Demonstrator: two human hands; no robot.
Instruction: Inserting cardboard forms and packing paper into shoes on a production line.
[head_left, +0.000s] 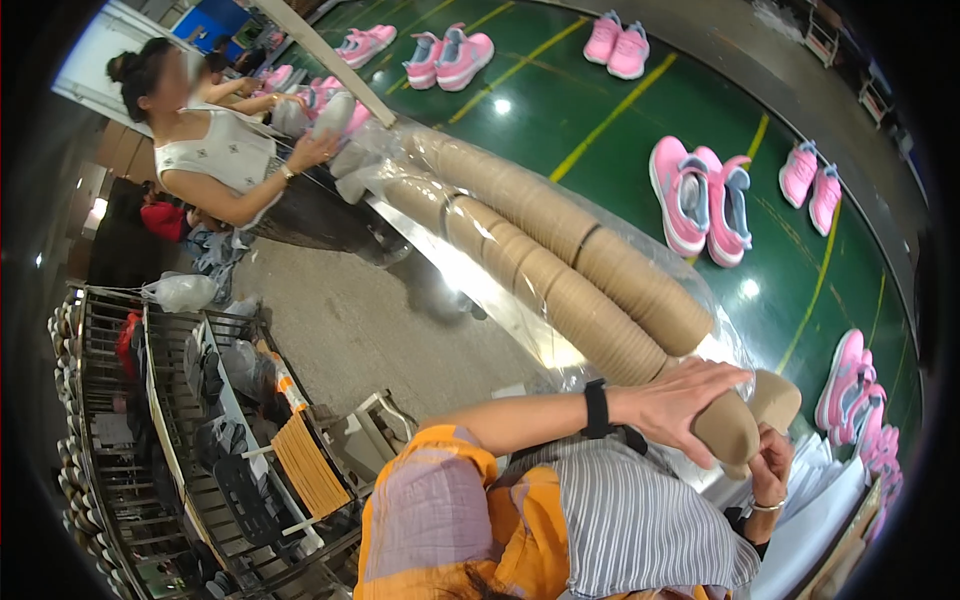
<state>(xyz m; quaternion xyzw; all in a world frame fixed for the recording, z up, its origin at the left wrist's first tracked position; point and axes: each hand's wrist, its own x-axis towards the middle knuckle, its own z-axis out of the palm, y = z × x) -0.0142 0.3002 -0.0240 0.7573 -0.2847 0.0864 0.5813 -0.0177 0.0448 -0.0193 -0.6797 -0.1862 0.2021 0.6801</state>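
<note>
My left hand [672,402], with a black band at the wrist, is wrapped over a tan, round-ended moulded piece [727,432] at the lower right, thumb on the near side and fingers on the far side. My right hand [772,466], wearing a bracelet, has its fingers bent and pressed together at the right edge of that piece; their tips are partly hidden. Just behind, another tan rounded piece [776,398] shows. Two long nested stacks of such tan pieces, a nearer stack [540,285] and a farther stack [600,255], lie in clear plastic beyond my left hand.
Pairs of pink shoes [700,200] stand on a green conveyor [560,110] with yellow lines. At the upper left a co-worker [220,165] handles a shoe. A metal rack [180,420] stands at the left. White sheets [815,490] lie beside my right hand.
</note>
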